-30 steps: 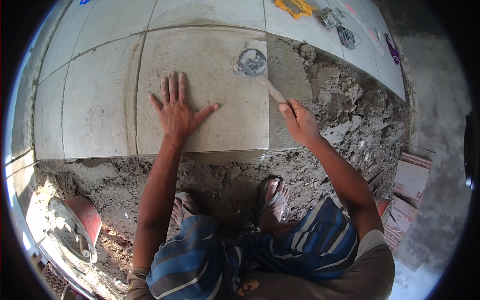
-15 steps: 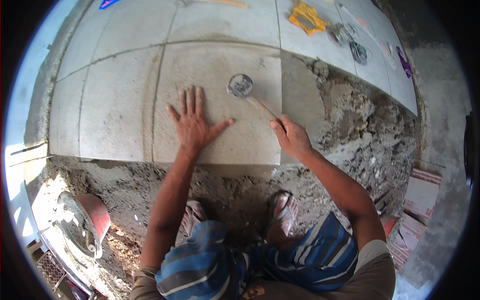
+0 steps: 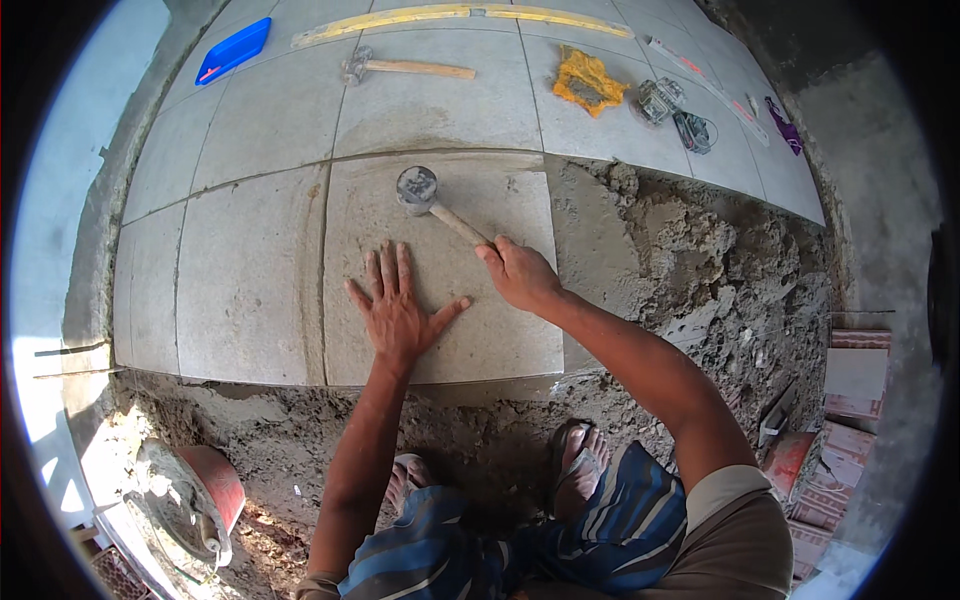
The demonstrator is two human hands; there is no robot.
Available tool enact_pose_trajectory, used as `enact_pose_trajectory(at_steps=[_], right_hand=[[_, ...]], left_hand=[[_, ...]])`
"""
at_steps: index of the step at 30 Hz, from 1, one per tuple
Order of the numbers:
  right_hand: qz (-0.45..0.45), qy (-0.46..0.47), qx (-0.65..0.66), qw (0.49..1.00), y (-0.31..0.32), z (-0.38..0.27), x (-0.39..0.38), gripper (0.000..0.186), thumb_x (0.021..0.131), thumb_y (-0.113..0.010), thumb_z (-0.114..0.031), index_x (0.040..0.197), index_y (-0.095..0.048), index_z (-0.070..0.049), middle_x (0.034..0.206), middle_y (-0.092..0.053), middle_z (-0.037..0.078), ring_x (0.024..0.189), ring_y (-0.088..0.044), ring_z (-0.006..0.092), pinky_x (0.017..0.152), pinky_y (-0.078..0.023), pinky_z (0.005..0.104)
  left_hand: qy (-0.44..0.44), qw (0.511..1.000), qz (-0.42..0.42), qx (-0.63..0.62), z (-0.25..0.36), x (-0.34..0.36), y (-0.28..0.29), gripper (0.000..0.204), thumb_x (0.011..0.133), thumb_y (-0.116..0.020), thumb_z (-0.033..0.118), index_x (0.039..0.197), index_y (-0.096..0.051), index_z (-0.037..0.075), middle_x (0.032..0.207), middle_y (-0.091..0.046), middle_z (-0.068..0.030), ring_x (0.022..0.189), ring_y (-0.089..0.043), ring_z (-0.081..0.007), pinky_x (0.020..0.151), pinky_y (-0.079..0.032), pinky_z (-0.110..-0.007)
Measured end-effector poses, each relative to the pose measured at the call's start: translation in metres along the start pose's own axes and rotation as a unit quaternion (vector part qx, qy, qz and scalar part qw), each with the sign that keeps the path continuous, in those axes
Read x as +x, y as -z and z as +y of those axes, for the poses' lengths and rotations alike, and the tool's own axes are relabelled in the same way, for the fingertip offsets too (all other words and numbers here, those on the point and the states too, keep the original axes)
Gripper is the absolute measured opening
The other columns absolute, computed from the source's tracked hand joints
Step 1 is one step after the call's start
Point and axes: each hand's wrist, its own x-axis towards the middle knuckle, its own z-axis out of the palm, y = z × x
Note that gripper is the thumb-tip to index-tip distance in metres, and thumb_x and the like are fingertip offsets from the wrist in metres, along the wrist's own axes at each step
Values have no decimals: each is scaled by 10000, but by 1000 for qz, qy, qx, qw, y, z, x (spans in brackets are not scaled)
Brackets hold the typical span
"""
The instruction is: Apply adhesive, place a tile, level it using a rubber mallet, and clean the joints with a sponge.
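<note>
On the tile point(image 3: 505, 330), left grip point(image 3: 394, 322) splayed, right grip point(image 3: 522, 275) clasps a mallet point(image 3: 420, 192) shifted leftward.

On my feed, the left hand point(image 3: 392, 318) lies palm down, back facing up at me, fingers fanned and pointing away from the body, its thumb point(image 3: 450, 314) stuck out wide to the right. Behind it, the left forearm point(image 3: 362, 455) runs nearly straight up from below. Now my right hand point(image 3: 520, 274): fingers curled into a grip, thumb forward, the right forearm point(image 3: 628, 350) slanting inward from a bent elbow point(image 3: 712, 432). Lower down, I see two feet point(image 3: 583, 462), set apart.
</note>
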Motion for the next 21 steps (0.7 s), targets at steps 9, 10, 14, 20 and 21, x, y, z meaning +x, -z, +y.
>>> enact_pose_trajectory(at_steps=[9, 10, 14, 20, 21], right_hand=[[53, 86, 66, 993, 20, -35, -1, 434, 1098, -493, -425, 1025, -603, -12, 820, -685, 265, 806, -675, 508, 678, -511, 578], [45, 99, 71, 992, 17, -39, 5, 434, 1098, -493, -425, 1025, -603, -12, 820, -685, 265, 806, -675, 508, 678, -511, 578], [51, 94, 51, 993, -1, -35, 26, 431, 1102, -484, -415, 1044, -606, -6, 848, -692, 278, 836, -681, 515, 694, -523, 580], [32, 54, -20, 998, -29, -35, 64, 495, 1108, -439, -452, 1064, -600, 14, 910, -699, 312, 903, -686, 524, 740, -546, 569], [25, 45, -16, 999, -30, -35, 65, 512, 1109, -430, -462, 1061, -600, 18, 920, -699, 316, 917, -685, 525, 746, -549, 566]], left_hand=[[6, 999, 52, 1, -27, 19, -2, 1286, 755, -579, 925, 1647, -292, 44, 1711, -256, -221, 1603, -185, -394, 1218, -59, -732], [12, 999, 49, -1, -31, 21, -1, 1288, 760, -560, 932, 1648, -291, 40, 1714, -252, -221, 1605, -181, -390, 1227, -50, -720], [14, 998, 56, 8, -29, 21, -6, 1275, 775, -489, 952, 1656, -288, 53, 1722, -245, -205, 1610, -173, -373, 1224, -26, -727], [25, 998, 55, -10, -29, 21, -5, 1287, 763, -493, 955, 1657, -286, 53, 1722, -248, -204, 1610, -172, -375, 1225, -29, -724], [26, 998, 55, -10, -30, 20, -6, 1287, 763, -493, 955, 1657, -286, 53, 1722, -248, -204, 1610, -172, -375, 1225, -29, -724]])
